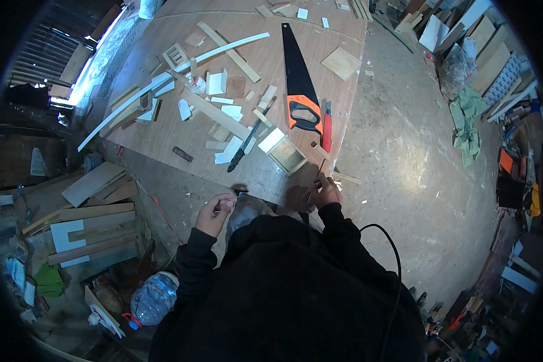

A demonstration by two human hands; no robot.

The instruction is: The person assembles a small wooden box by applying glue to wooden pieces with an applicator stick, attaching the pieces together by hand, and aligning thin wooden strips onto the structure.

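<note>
Our left hand [214, 212] fingers pinch something small, perhaps a tool; right hand [326, 192] fingers clamp a wood sliver [321, 171] at the desk [163, 142] edge, saw [300, 90] at 12 o'clock.

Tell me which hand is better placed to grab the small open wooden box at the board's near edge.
Right, probably. The right hand rests at the board's near edge, just below the small wooden box, pinching a thin wood sliver. The left hand is off the board, lower left, in a closed grip on something small.

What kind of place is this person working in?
Most likely a woodworking shop. A hand saw with an orange and black handle lies on a large plywood sheet strewn with wood offcuts, and stacked boards sit to the person's left.
</note>
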